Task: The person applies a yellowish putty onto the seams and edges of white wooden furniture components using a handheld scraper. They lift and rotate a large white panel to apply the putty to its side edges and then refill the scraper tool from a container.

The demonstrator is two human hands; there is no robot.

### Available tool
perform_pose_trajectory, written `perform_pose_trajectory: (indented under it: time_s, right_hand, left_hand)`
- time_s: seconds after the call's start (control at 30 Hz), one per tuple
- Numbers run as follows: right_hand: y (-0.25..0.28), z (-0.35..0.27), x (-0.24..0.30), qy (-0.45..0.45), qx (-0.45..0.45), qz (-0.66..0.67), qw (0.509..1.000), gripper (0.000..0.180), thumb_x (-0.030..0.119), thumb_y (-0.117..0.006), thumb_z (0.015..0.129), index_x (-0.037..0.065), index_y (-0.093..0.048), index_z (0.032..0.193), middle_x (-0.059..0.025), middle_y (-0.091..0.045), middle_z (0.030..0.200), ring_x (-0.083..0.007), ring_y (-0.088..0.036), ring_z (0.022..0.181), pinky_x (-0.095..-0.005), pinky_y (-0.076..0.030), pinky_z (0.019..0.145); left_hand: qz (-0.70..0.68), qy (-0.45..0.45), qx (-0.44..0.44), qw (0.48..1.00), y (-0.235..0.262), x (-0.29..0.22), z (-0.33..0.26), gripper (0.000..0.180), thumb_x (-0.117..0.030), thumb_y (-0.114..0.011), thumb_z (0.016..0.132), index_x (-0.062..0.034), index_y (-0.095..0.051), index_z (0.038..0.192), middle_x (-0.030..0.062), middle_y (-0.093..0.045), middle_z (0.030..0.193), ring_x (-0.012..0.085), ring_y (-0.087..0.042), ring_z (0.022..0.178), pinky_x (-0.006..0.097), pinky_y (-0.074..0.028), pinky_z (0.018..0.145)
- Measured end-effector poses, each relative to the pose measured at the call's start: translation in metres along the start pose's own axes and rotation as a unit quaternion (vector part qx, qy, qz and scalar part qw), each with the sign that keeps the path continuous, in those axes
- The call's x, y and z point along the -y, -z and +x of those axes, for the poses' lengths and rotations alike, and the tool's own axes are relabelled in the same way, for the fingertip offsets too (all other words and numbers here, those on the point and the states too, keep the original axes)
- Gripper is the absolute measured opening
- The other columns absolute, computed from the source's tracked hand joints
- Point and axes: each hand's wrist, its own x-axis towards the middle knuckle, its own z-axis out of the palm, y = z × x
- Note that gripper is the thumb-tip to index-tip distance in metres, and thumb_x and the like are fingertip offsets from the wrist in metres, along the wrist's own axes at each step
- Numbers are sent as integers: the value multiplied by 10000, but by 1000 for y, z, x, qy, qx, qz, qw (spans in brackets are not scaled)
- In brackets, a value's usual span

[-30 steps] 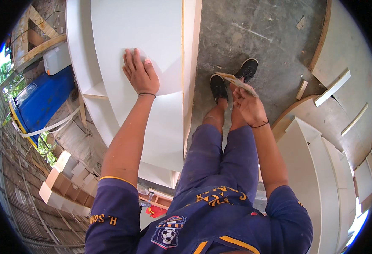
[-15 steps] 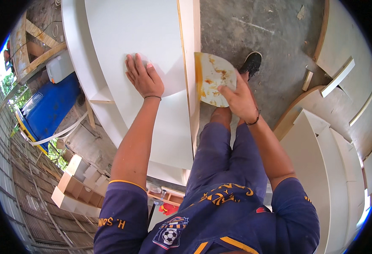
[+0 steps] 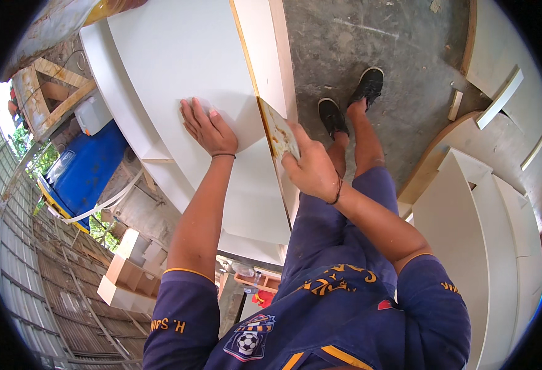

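My left hand point(image 3: 208, 128) lies flat on a large white panel point(image 3: 172, 55), fingers stretched out and slightly spread. In my right hand point(image 3: 315, 165) is a flat, pale spreader point(image 3: 277, 131) smeared with amber-brown glue, gripped between thumb and fingers. The spreader is tilted, its far edge against the panel's right-hand edge point(image 3: 244, 46). That long edge shows a yellow-brown strip. My right fingertips are partly hidden behind the spreader.
White cabinet carcasses point(image 3: 450, 203) stand at the right, near curved boards and loose wooden strips point(image 3: 499, 97). At the left are a blue container point(image 3: 92, 169), a white jerrycan point(image 3: 92, 113) and a wooden trestle point(image 3: 52, 92). A blurred amber-stained object point(image 3: 61, 24) fills the upper left.
My right hand has brought the spreader left to the panel's edge, turning it from nearly face-on to a steep tilt. My left hand stays on the panel. Both shoes now show.
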Motion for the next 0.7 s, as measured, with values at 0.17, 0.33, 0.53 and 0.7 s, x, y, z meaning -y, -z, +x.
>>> perform_pose_trajectory:
  time_s: [0.17,0.33,0.53,0.7]
  right_hand:
    - [13,2,1,77,-29,-11,997,529,56,-488,789,32,-442,1316,-302,-590,735,-460,-604,700,-481,-501,697]
    - [26,44,11,72,-57,10,996,531,68,-497,786,13,-440,1311,-304,-592,731,-461,-601,686,-480,-504,673]
    - [18,48,21,52,-26,45,997,509,70,-501,779,-17,-464,1279,-297,-618,787,-437,-625,702,-448,-514,687]
    - [41,69,21,121,-80,5,989,476,93,-500,783,-57,-479,1234,-308,-626,851,-441,-635,787,-424,-521,745]
  left_hand:
    - [34,-8,-10,999,1,1,0,507,-277,-348,972,-3,-352,1400,206,-238,1510,366,-197,1406,492,-126,1137]
    - [37,-28,-23,999,1,-3,1,495,-256,-358,973,11,-364,1389,217,-263,1496,372,-227,1392,481,-155,1133]
    - [44,-37,-26,998,1,2,1,493,-257,-359,972,10,-369,1387,214,-265,1496,375,-231,1390,482,-165,1131]
    - [44,-40,-32,998,2,3,2,496,-274,-352,978,7,-370,1387,215,-270,1493,379,-236,1386,485,-170,1130]
